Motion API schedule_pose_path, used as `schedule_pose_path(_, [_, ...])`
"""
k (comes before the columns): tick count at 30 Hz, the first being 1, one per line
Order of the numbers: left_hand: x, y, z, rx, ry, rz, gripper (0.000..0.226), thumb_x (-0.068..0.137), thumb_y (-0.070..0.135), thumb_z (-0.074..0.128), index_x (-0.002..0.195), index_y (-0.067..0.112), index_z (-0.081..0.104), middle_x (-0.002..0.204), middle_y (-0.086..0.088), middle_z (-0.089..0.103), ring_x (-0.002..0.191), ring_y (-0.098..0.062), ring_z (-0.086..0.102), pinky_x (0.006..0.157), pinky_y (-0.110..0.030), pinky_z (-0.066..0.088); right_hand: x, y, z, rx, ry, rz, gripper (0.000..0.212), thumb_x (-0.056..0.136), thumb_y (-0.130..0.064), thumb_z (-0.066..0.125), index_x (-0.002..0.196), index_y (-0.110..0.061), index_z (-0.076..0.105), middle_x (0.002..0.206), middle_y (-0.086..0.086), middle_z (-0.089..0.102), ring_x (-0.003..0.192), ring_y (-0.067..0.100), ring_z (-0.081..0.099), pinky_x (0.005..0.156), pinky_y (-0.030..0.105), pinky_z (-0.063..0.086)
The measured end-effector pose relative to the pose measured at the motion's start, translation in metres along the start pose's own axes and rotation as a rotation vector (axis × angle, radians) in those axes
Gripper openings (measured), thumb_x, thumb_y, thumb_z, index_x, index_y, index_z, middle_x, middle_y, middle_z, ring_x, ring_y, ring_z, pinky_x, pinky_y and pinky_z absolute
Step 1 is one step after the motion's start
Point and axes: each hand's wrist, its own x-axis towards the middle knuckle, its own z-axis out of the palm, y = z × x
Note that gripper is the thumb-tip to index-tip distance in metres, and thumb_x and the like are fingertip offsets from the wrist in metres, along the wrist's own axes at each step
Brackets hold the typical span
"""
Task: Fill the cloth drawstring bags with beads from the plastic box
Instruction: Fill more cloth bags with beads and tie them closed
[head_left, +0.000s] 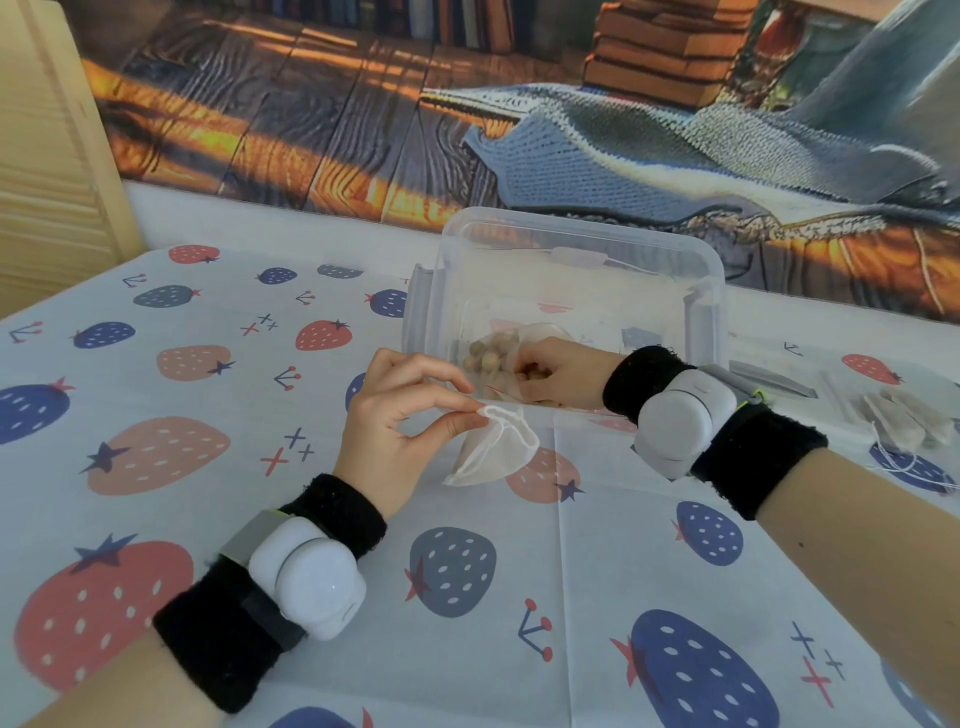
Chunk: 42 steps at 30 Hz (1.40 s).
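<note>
A clear plastic box (696, 291) stands on the table past my hands, with tan wooden beads (485, 356) heaped in its near left corner. My left hand (405, 415) pinches the rim of a small white cloth drawstring bag (498, 449) just in front of the box; the bag hangs open-mouthed and looks limp. My right hand (556, 371) reaches inside the box with its fingers curled over beads. A second pale cloth bag (540, 332) lies in the box beside the beads.
Several more cloth bags (904, 421) with loose white strings lie at the right edge of the table. A strawberry-print cloth (467, 597) covers the table. A wooden panel (47, 171) stands at the far left, a printed backdrop behind.
</note>
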Motion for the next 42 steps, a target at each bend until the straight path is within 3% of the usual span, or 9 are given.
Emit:
schedule_pose_path(6, [0.000, -0.001, 0.000, 0.000, 0.002, 0.013, 0.016, 0.083, 0.045, 0.063, 0.086, 0.030, 0.068, 0.094, 0.026, 0.059, 0.093, -0.007, 0.046, 0.074, -0.030, 0.044, 0.001, 0.002, 0.002, -0.037, 0.113, -0.088, 0.033, 0.086, -0.003, 0.049, 0.057, -0.016, 0.039, 0.055, -0.006, 0.032, 0.052, 0.009, 0.026, 0.049, 0.012, 0.029])
schedule_pose_path(12, [0.000, -0.001, 0.001, 0.008, -0.002, 0.013, 0.007, 0.080, 0.034, 0.067, 0.083, 0.029, 0.070, 0.090, 0.019, 0.061, 0.092, -0.008, 0.046, 0.073, -0.034, 0.045, 0.001, 0.001, -0.005, -0.044, 0.189, -0.101, 0.035, 0.090, -0.013, 0.056, 0.057, -0.022, 0.048, 0.048, -0.008, 0.038, 0.042, 0.004, 0.039, 0.047, 0.009, 0.034])
schedule_pose_path(18, [0.003, 0.001, -0.002, -0.013, 0.035, -0.005, 0.007, 0.080, 0.029, 0.068, 0.087, 0.027, 0.068, 0.104, 0.013, 0.060, 0.083, -0.021, 0.054, 0.078, -0.028, 0.045, 0.004, 0.002, -0.011, -0.088, 0.170, -0.063, 0.015, 0.089, -0.014, 0.059, 0.084, -0.003, 0.067, 0.054, -0.005, 0.040, 0.050, 0.007, 0.036, 0.052, 0.013, 0.036])
schedule_pose_path(21, [0.003, 0.001, -0.002, -0.019, 0.049, -0.012, 0.004, 0.079, 0.025, 0.069, 0.081, 0.022, 0.071, 0.110, 0.003, 0.059, 0.083, -0.013, 0.053, 0.080, -0.020, 0.043, 0.005, 0.000, -0.016, -0.103, 0.167, -0.066, 0.017, 0.089, -0.014, 0.058, 0.094, -0.003, 0.069, 0.055, -0.006, 0.041, 0.052, 0.007, 0.038, 0.059, 0.021, 0.037])
schedule_pose_path(24, [0.004, 0.001, -0.002, -0.017, 0.056, -0.004, 0.003, 0.078, 0.020, 0.069, 0.081, 0.021, 0.069, 0.110, -0.002, 0.057, 0.086, -0.004, 0.051, 0.078, -0.013, 0.042, 0.006, -0.001, -0.020, -0.117, 0.159, -0.083, 0.019, 0.089, -0.011, 0.055, 0.098, -0.003, 0.069, 0.055, -0.006, 0.042, 0.053, 0.006, 0.037, 0.058, 0.016, 0.034])
schedule_pose_path(29, [0.003, 0.000, -0.002, -0.019, 0.103, -0.021, 0.004, 0.077, 0.025, 0.070, 0.080, 0.026, 0.068, 0.104, 0.000, 0.050, 0.087, -0.009, 0.054, 0.072, -0.012, 0.045, 0.008, 0.002, -0.030, -0.013, 0.274, -0.116, 0.015, 0.088, -0.018, 0.062, 0.083, -0.005, 0.069, 0.046, -0.006, 0.036, 0.045, 0.007, 0.034, 0.050, 0.014, 0.032])
schedule_pose_path(32, [0.003, -0.002, -0.001, 0.003, 0.112, -0.045, 0.009, 0.076, 0.028, 0.070, 0.084, 0.024, 0.067, 0.100, 0.001, 0.048, 0.090, -0.004, 0.051, 0.069, -0.012, 0.045, 0.008, 0.003, -0.035, 0.111, 0.389, -0.117, 0.023, 0.090, -0.025, 0.060, 0.073, -0.010, 0.067, 0.035, -0.009, 0.035, 0.039, 0.004, 0.036, 0.046, 0.010, 0.032])
schedule_pose_path(38, [0.002, -0.002, -0.001, 0.001, 0.074, -0.084, 0.010, 0.076, 0.032, 0.070, 0.083, 0.025, 0.068, 0.094, 0.009, 0.049, 0.083, -0.002, 0.051, 0.063, -0.016, 0.044, 0.001, -0.004, -0.045, 0.340, 0.561, -0.072, 0.049, 0.096, -0.035, 0.048, 0.054, -0.009, 0.049, 0.045, 0.001, 0.039, 0.032, 0.005, 0.031, 0.035, 0.013, 0.029])
schedule_pose_path(42, [0.002, -0.003, -0.001, 0.020, 0.058, -0.106, 0.009, 0.075, 0.024, 0.074, 0.081, 0.025, 0.068, 0.093, 0.009, 0.049, 0.082, -0.004, 0.052, 0.062, -0.016, 0.044, -0.006, -0.006, -0.050, 0.539, 0.651, -0.061, 0.052, 0.097, -0.035, 0.047, 0.052, -0.009, 0.039, 0.043, 0.001, 0.040, 0.030, 0.008, 0.029, 0.033, 0.013, 0.024])
